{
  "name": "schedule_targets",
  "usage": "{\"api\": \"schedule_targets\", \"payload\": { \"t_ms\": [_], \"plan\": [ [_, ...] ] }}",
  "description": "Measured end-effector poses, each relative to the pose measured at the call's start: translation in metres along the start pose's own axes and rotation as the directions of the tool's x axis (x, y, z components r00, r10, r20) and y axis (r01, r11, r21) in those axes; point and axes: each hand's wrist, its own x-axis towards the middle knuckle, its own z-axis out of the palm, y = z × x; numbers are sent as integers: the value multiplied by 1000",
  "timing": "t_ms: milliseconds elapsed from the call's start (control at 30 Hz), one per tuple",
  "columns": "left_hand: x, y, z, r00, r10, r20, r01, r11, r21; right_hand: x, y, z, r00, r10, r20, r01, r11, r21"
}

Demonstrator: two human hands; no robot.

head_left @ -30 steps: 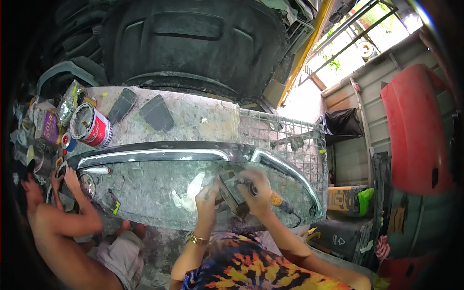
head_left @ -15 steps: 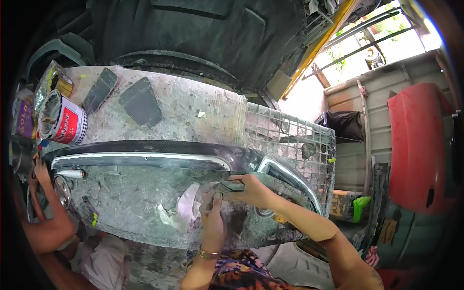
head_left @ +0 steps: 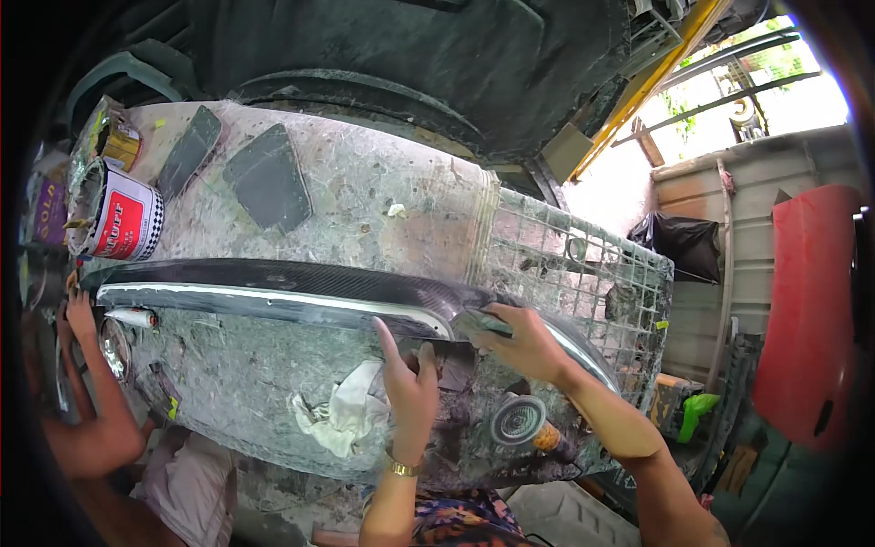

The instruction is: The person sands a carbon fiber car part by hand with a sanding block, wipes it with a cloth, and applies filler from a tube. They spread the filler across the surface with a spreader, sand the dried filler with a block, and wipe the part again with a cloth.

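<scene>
A long dark carbon-fibre trim strip [head_left: 301, 283] with a pale band along its lower edge lies across a filler-crusted bench [head_left: 365, 196]. My right hand [head_left: 524, 346] presses a small grey putty spreader [head_left: 476, 324] onto the strip where it bends to the right. My left hand [head_left: 410, 387], a gold bracelet on its wrist, rests just below the strip with the index finger stretched up to its edge. A dark flat piece [head_left: 451, 376] sits by the thumb; whether the hand grips it is unclear.
A white rag [head_left: 342, 410] lies left of my left hand. A round tin [head_left: 518, 419] and an orange-handled tool [head_left: 547, 438] lie below my right arm. A red-and-white can [head_left: 114, 219] and two dark pads [head_left: 264, 178] sit at the back. Another person's hand [head_left: 82, 314] touches the strip's left end. Wire mesh [head_left: 583, 264] lies to the right.
My right hand carried the spreader from in front of my chest up and right onto the strip's bend. My left hand followed up to the strip's edge. The view tilted down towards the bench.
</scene>
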Motion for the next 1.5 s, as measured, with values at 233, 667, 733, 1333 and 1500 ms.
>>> {"api": "schedule_targets", "payload": {
  "t_ms": [233, 667, 733, 1333, 1500],
  "plan": [
    [20, 8, 34, 993, -111, 23, 110, 992, 55, 21, 22, -3, 984, -162, -68, 148, 972, -183],
    [116, -6, -93, 777, 500, -383, -367, 853, 370, 42, -4, 46, 954, -300, -31, 278, 915, -294],
    [152, 5, -122, 643, 727, -242, -453, 616, 644, 40, -13, 45, 967, -254, -27, 235, 926, -294],
    [192, -17, -133, 746, 636, -197, -284, 571, 770, 48, 10, 63, 884, -465, -44, 407, 813, -416],
    [193, -16, -132, 713, 667, -214, -302, 568, 765, 48, 22, 65, 856, -509, -90, 438, 806, -397]
  ]
}}
